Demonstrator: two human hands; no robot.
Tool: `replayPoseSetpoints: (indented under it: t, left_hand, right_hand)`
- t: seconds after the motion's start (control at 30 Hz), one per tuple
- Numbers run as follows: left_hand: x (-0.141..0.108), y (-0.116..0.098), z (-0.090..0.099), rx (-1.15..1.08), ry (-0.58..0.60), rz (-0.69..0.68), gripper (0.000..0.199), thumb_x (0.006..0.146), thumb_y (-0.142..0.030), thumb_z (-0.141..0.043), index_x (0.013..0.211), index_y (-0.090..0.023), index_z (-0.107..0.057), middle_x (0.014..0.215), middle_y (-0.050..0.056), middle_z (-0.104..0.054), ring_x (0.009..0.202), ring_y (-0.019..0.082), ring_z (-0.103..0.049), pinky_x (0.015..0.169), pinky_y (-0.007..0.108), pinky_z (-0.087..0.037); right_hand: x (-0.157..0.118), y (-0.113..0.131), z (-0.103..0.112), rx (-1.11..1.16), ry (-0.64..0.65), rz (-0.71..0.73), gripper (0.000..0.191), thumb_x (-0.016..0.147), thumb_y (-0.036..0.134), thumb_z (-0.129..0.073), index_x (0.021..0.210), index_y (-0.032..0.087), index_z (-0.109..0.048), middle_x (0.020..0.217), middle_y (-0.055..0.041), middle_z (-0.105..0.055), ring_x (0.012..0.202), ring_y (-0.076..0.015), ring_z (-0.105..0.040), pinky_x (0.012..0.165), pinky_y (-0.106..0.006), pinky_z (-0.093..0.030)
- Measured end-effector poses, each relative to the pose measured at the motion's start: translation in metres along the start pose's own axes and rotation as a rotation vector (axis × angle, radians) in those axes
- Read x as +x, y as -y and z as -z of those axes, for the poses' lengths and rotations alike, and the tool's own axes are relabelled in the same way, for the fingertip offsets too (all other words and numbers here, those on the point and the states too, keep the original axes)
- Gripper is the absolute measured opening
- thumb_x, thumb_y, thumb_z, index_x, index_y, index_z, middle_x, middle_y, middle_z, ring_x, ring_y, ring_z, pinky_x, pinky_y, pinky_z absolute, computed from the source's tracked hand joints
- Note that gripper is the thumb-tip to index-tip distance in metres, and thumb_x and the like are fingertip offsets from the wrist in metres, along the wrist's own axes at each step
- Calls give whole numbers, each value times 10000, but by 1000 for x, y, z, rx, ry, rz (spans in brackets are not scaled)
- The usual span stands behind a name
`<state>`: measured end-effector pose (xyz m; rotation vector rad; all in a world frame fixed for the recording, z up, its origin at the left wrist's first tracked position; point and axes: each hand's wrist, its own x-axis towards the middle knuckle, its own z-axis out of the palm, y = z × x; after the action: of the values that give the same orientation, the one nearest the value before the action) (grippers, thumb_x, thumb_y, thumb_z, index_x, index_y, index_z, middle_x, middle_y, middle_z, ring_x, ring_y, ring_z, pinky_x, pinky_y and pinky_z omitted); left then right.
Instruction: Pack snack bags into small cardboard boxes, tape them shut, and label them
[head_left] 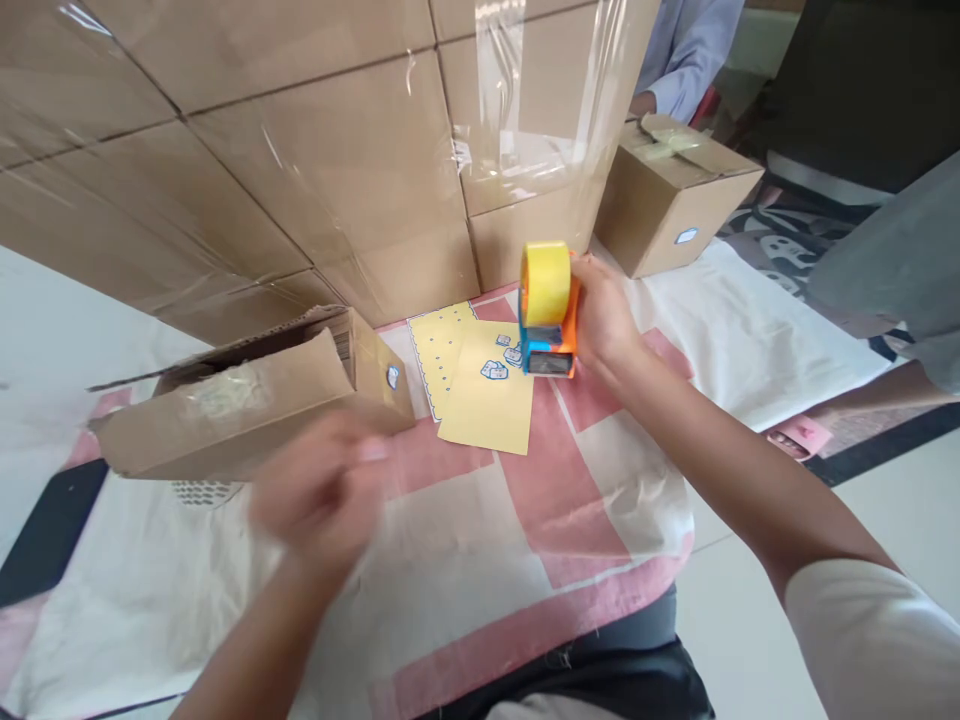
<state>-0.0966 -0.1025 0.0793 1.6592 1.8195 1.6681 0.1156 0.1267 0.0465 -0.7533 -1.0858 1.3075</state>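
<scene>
My right hand [602,308] is closed around an orange and blue tape dispenser [552,350] with a wide yellow roll of tape [547,285] on it. Just below and left of the dispenser lie two yellow sheets of paper [480,420], overlapping, with small drawings on them. My left hand [322,480] is blurred by motion; its fingers look curled in, and whatever they may hold is not visible. Right behind it stands an opened cardboard box [225,415], its flaps raised and a crumpled piece of clear tape stuck on the front one.
Stacked cartons under clear wrap [337,170] form a wall behind the table. A taped cardboard box [675,200] stands at the right, with another person's sleeve [694,60] behind it. A dark phone [56,530] lies at the left. A pink and white cloth [450,540] covers the table.
</scene>
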Motion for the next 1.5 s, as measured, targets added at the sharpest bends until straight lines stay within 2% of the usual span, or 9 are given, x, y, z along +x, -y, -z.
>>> replayPoseSetpoints:
  t: [0.03, 0.1, 0.17, 0.23, 0.43, 0.7, 0.9, 1.27, 1.5]
  left_hand:
    - [-3, -4, -29, -14, 194, 133, 350, 855, -476, -675, 614, -245, -570, 611, -7, -562, 622, 161, -564, 634, 329, -446]
    - [-1, -4, -80, -175, 453, 451, 335, 864, -502, -664, 704, -212, -614, 722, 20, -652, 616, 141, -585, 544, 279, -410]
    - [8, 3, -111, -336, 561, 696, 393, 848, -579, -664, 851, -186, -677, 863, 65, -711, 593, 121, -588, 468, 237, -351]
    - [16, 14, -125, -454, 563, 804, 482, 817, -631, -686, 947, -167, -709, 910, 91, -725, 555, 98, -566, 430, 210, -299]
    - [15, 29, -127, -572, 402, 892, 447, 744, -584, -792, 831, -148, -741, 687, 34, -669, 462, 59, -463, 418, 197, -264]
    - [12, 23, -129, -562, 376, 925, 411, 721, -561, -825, 803, -165, -755, 651, 24, -668, 453, 62, -478, 423, 203, -287]
    - [11, 24, -128, -565, 396, 990, 420, 705, -546, -842, 803, -148, -749, 646, 21, -652, 444, 57, -475, 391, 182, -265]
    - [7, 25, -129, -642, 281, 901, 332, 815, -461, -782, 749, -152, -680, 630, -18, -603, 435, 38, -477, 383, 151, -296]
    - [7, 23, -124, -635, 153, 961, 398, 733, -506, -838, 836, -149, -700, 641, -19, -622, 407, 34, -471, 365, 146, -272]
  right_hand:
    - [-1, -1, -12, -20, 3, 38, 372, 876, 514, -602, 749, 255, -366, 784, -1, -565, 784, -201, -637, 784, -417, -600]
    - [-4, -6, -29, -87, 12, 134, 412, 922, 584, -521, 751, 255, -340, 782, -8, -538, 795, -206, -624, 781, -414, -589]
    - [-9, -11, -35, -184, 50, 220, 435, 957, 646, -445, 778, 255, -374, 802, -15, -535, 831, -210, -613, 798, -412, -573]
    - [-16, -15, -35, -288, 102, 267, 448, 976, 687, -382, 844, 262, -438, 848, -24, -555, 877, -217, -603, 817, -411, -552]
    - [-28, -17, -27, -410, 69, 295, 452, 1008, 683, -279, 963, 281, -481, 877, -33, -553, 817, -201, -580, 743, -380, -537]
    - [-29, -29, -23, -446, 99, 264, 460, 1005, 688, -316, 960, 279, -522, 874, -35, -559, 909, -213, -610, 846, -416, -564]
    - [-27, -33, -23, -390, 20, 300, 412, 1009, 632, -411, 853, 259, -491, 794, -15, -515, 795, -178, -589, 809, -385, -568]
    - [-21, -35, -22, -306, 22, 392, 347, 1035, 541, -425, 842, 255, -462, 794, 5, -471, 748, -153, -517, 753, -329, -486]
    - [-20, -34, -23, -240, 7, 409, 333, 1034, 497, -465, 812, 249, -444, 767, 12, -437, 742, -146, -528, 749, -323, -501]
